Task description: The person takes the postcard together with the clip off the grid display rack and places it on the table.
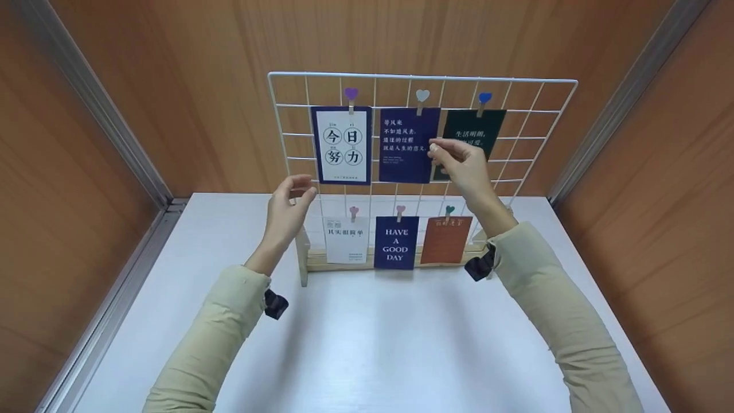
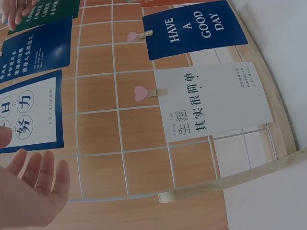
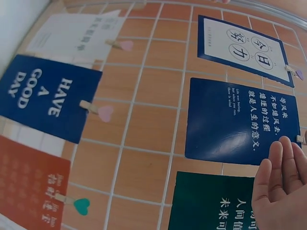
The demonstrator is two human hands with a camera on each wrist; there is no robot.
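My right hand (image 1: 465, 166) is at the right edge of the navy card with white Chinese text (image 1: 407, 163), its fingertips at or just in front of that edge. In the right wrist view its fingers (image 3: 276, 167) look nearly straight and overlap the navy card (image 3: 230, 129) and the dark green card (image 3: 206, 201). My left hand (image 1: 287, 206), loosely curved and holding nothing, is beside the lower left corner of the blue-bordered white card (image 1: 344, 172). Heart-topped clips, purple (image 1: 351, 93), white (image 1: 422, 96) and blue (image 1: 485, 98), hold the upper cards.
A white wire grid (image 1: 545, 137) stands in a wooden base (image 1: 344, 267) on the white table (image 1: 355, 344). Its lower row has a white card (image 1: 347, 244), a HAVE A GOOD DAY card (image 1: 395, 244) and an orange card (image 1: 446, 244). Wood-grain panels (image 1: 172, 86) enclose the table.
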